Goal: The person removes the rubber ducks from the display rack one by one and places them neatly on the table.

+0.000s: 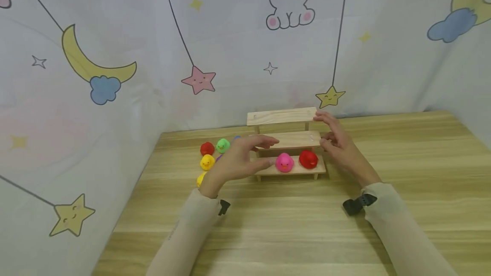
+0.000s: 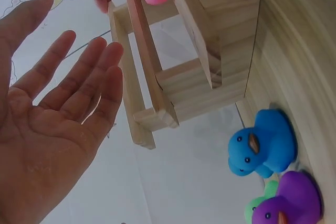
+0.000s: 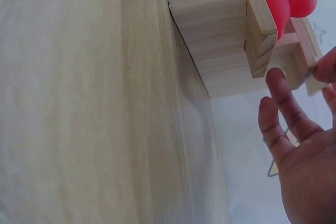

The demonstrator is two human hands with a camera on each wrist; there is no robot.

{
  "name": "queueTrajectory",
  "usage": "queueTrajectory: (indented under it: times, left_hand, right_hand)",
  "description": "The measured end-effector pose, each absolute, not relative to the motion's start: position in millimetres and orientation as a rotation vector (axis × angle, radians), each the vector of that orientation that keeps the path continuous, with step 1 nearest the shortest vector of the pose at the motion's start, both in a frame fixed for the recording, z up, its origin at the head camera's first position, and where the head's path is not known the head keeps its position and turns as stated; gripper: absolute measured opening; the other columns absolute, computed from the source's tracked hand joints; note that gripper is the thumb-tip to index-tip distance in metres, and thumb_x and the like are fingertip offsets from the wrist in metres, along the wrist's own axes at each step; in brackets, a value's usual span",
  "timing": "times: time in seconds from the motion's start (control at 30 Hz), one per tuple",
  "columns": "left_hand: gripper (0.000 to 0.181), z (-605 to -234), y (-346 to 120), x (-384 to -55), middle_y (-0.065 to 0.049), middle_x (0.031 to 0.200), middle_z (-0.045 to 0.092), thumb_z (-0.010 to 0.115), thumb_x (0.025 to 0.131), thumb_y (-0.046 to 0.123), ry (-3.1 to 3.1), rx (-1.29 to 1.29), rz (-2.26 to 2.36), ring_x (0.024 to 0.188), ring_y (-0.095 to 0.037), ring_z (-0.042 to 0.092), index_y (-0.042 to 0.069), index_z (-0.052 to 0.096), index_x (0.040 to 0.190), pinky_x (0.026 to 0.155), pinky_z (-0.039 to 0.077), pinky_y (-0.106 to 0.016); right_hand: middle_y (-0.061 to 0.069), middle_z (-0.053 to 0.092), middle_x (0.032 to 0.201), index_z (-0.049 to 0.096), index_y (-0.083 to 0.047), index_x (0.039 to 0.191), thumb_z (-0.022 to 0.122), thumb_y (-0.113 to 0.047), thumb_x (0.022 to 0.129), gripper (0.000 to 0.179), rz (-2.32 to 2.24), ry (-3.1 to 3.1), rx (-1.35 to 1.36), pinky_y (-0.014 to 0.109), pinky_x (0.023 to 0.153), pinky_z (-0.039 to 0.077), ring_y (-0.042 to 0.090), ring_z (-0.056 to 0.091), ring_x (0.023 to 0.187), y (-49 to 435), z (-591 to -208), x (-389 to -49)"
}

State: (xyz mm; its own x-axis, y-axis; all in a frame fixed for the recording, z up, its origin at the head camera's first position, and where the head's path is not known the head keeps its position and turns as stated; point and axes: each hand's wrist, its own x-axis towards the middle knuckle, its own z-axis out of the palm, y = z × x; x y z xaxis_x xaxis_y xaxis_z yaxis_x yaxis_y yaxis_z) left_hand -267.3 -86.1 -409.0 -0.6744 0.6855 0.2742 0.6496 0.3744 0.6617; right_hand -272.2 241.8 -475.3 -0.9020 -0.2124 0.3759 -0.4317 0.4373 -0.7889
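A three-tier wooden display stand stands near the table's back edge. On its lowest step sit a pink toy duck and a red toy duck, side by side. My left hand hovers at the stand's left side, fingers extended and palm empty in the left wrist view. At the stand's right end is my right hand, its forefinger by the top board and its thumb at the middle board's end. The right wrist view shows those fingers loosely bent, with nothing enclosed in them.
Left of the stand, several toy ducks rest on the wooden table: red, green, yellow, another yellow, blue and purple. My left arm partly hides them. A patterned curtain hangs behind.
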Motion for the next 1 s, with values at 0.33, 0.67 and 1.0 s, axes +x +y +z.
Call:
queueTrajectory:
  times: [0.33,0.67,1.0]
  left_hand:
    - [0.048,-410,-70,-268,-0.009,0.145,0.071,0.079,0.098,0.018,2.506,1.202,1.139,0.134,-0.030,0.069,0.008,0.066,0.143,0.112,0.058,-0.049]
    - [0.051,-414,-56,-269,-0.007,0.148,0.069,0.079,0.099,0.021,2.491,1.167,1.075,0.139,-0.025,0.066,0.012,0.065,0.146,0.118,0.054,-0.043]
    - [0.049,-419,-45,-269,-0.004,0.148,0.070,0.076,0.101,0.029,2.498,1.176,1.024,0.142,-0.024,0.063,0.015,0.065,0.147,0.122,0.049,-0.046]
  right_hand:
    - [0.000,0.023,0.180,0.040,-0.023,0.163,0.051,0.006,0.103,0.068,1.441,-2.463,0.568,0.014,0.086,0.054,0.032,0.064,0.108,241,-475,-272]
    - [0.002,0.023,0.180,0.041,-0.022,0.163,0.051,0.006,0.102,0.068,1.443,-2.457,0.573,0.015,0.085,0.054,0.029,0.062,0.106,242,-476,-272]
    - [0.001,0.024,0.179,0.040,-0.022,0.163,0.051,0.007,0.102,0.068,1.449,-2.455,0.578,0.015,0.084,0.055,0.029,0.063,0.105,242,-476,-273]
